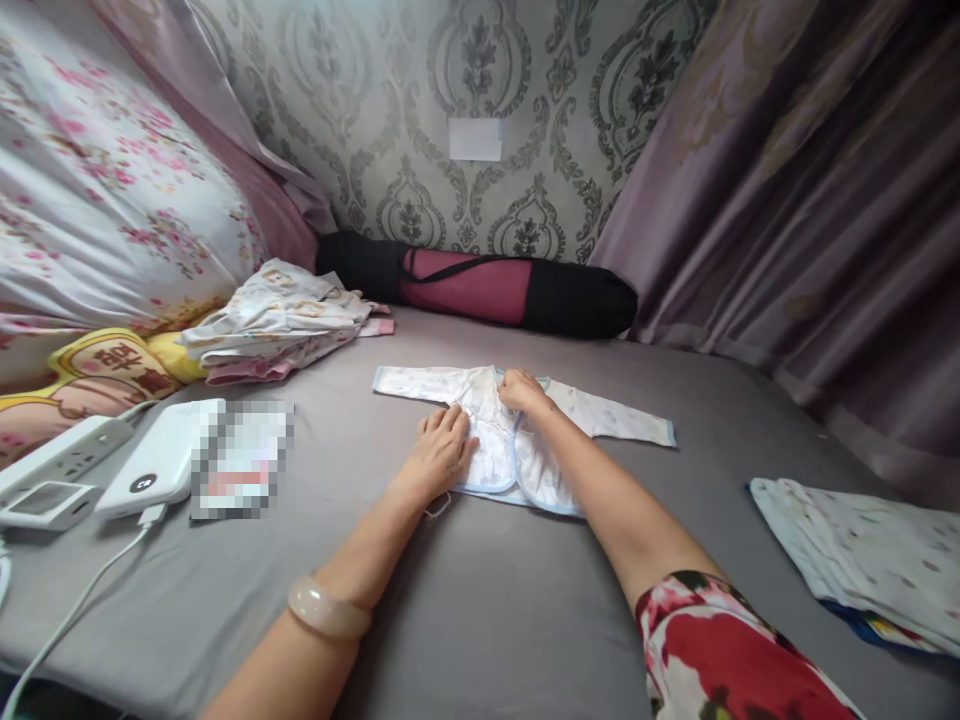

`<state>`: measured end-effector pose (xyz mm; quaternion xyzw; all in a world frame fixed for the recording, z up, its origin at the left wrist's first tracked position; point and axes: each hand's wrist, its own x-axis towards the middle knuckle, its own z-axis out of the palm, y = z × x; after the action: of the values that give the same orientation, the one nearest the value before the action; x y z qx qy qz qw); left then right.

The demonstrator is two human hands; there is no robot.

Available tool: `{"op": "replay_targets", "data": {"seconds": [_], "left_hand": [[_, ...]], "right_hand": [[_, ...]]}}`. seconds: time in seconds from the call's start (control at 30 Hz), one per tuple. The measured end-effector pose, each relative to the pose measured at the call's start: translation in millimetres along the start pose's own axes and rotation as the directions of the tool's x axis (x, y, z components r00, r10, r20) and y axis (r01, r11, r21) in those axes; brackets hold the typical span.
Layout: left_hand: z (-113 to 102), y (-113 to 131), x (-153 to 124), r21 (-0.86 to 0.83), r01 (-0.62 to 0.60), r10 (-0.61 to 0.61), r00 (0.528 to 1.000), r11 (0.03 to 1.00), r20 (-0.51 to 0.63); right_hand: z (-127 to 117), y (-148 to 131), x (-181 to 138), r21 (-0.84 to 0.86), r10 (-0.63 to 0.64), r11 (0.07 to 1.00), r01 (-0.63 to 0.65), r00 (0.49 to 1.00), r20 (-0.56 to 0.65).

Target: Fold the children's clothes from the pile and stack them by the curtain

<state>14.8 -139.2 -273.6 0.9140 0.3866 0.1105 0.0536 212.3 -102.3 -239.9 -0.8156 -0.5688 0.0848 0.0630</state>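
Note:
A white baby shirt (491, 455) with light blue trim lies spread on the grey bed sheet, its sleeves stretched out to both sides and its front panels rounded at the hem. My left hand (442, 445) rests on the shirt's left side, fingers lying flat over the cloth. At the neckline, my right hand (523, 390) has its fingers closed on the shirt near the collar; the fingertips are partly hidden. A thin tie string (439, 508) trails out beside my left wrist. My right forearm covers part of the right front panel.
Folded baby clothes (285, 315) are piled at the back left, another folded stack (862, 550) at the right. A power bank (161, 460) with a cable, a power strip (67, 455) and a blurred-out item (244, 460) lie left. A long black-and-maroon bag (472, 285) lies along the wall.

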Motion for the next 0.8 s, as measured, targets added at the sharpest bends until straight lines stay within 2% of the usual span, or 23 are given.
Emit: {"op": "replay_targets", "data": {"seconds": [0.17, 0.33, 0.43, 0.5, 0.57, 0.67, 0.8], "left_hand": [[9, 1, 0, 0.042, 0.093, -0.096, 0.992, 0.995, 0.077], [9, 3, -1, 0.066, 0.098, -0.104, 0.991, 0.993, 0.087], [5, 4, -1, 0.088, 0.046, -0.05, 0.998, 0.995, 0.042], [3, 5, -1, 0.098, -0.016, 0.015, 1.0, 0.995, 0.003], [3, 6, -1, 0.082, -0.051, 0.05, 0.999, 0.995, 0.017], [4, 8, -4, 0.045, -0.025, 0.02, 0.995, 0.999, 0.097], [0, 10, -9, 0.019, 0.042, -0.044, 0.986, 0.999, 0.161]], "right_hand": [[12, 4, -15, -0.121, -0.012, 0.993, -0.005, 0.99, -0.138], [12, 4, -20, -0.216, -0.074, 0.976, 0.026, 0.973, -0.218], [14, -6, -21, -0.246, -0.202, 0.959, 0.141, 0.948, -0.244], [20, -15, -20, -0.216, -0.314, 0.938, 0.27, 0.928, -0.202], [29, -22, -18, -0.141, -0.354, 0.931, 0.335, 0.926, -0.132], [39, -26, -13, -0.021, -0.251, 0.968, 0.25, 0.968, -0.029], [41, -23, -8, 0.035, -0.114, 0.993, 0.114, 0.994, -0.004]]}}
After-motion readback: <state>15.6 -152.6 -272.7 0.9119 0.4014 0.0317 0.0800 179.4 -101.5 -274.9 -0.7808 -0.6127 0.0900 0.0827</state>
